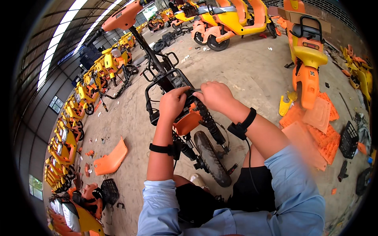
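Observation:
In front of me stands a stripped scooter with an orange handlebar cover (123, 17), a black steering column (146, 47) and a black metal front rack (148, 98). Over the rack's near edge, my left hand (173, 103) and my right hand (215, 96) are close together, fingers pinched. A thin black cable (193, 91) shows between their fingertips; its ends are hidden. Beneath the hands are an orange panel (188, 122), the black fork springs (211, 125) and the front wheel (210, 157), which is between my legs.
A loose orange panel (111, 158) lies on the floor to the left. Stacked orange panels (311, 131), a black basket (349, 140) and a yellow-orange scooter (306, 67) are on the right. Several scooters (73, 135) line the left wall; more (232, 21) stand at the back.

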The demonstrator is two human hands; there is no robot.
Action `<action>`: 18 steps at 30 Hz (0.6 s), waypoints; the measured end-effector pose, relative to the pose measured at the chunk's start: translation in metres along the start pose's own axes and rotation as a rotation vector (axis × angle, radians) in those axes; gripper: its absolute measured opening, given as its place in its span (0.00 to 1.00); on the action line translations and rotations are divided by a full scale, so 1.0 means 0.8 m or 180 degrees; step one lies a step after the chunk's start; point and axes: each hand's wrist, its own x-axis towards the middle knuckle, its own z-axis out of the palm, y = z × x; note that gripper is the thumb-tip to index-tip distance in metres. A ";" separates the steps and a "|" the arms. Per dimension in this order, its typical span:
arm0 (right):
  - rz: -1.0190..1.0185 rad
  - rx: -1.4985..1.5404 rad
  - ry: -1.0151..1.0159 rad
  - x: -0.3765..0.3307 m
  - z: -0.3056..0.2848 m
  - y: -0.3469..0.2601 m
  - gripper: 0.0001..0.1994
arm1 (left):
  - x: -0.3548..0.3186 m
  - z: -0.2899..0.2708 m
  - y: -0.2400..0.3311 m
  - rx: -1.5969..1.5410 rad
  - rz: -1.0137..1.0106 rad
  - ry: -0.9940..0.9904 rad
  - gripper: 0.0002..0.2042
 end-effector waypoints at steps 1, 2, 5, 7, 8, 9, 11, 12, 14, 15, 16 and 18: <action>0.0047 0.0007 -0.0053 0.000 -0.001 -0.004 0.21 | -0.001 0.000 -0.003 -0.0019 0.0001 -0.0015 0.13; 0.0065 -0.0029 -0.0078 0.000 -0.003 -0.004 0.22 | 0.002 -0.001 0.000 -0.0056 0.0014 -0.0035 0.12; 0.0130 -0.0065 -0.0144 0.000 -0.005 -0.004 0.23 | 0.019 -0.015 0.002 -0.0128 -0.0314 -0.0546 0.13; 0.0180 0.0011 -0.0172 0.000 -0.003 -0.004 0.25 | 0.025 -0.012 -0.005 -0.0556 -0.0326 -0.0498 0.14; 0.0163 0.0023 -0.0192 0.002 -0.003 -0.010 0.25 | 0.025 -0.013 -0.014 -0.0745 -0.0345 -0.0469 0.15; 0.0155 0.0019 -0.0210 0.002 -0.006 -0.013 0.26 | 0.025 -0.007 -0.019 -0.1081 -0.0224 -0.0290 0.15; 0.0196 -0.0002 -0.0219 0.002 -0.008 -0.014 0.27 | 0.020 -0.005 -0.019 -0.0878 -0.0297 -0.0312 0.15; 0.0243 -0.0020 -0.0209 0.003 -0.007 -0.010 0.27 | 0.020 -0.004 -0.012 -0.0793 -0.0315 -0.0332 0.15; 0.0327 -0.0011 -0.0218 0.004 -0.008 -0.010 0.27 | 0.019 -0.002 -0.010 -0.0699 -0.0189 -0.0282 0.15; 0.0363 0.0014 -0.0236 0.004 -0.009 -0.013 0.27 | 0.017 -0.003 -0.010 -0.0612 -0.0121 -0.0238 0.15; 0.0400 0.0038 -0.0254 0.005 -0.010 -0.015 0.27 | 0.016 -0.003 -0.010 -0.0526 -0.0052 -0.0195 0.15; 0.0508 -0.0086 -0.0320 0.006 -0.013 -0.025 0.25 | 0.014 -0.003 -0.013 -0.0346 0.0024 -0.0134 0.14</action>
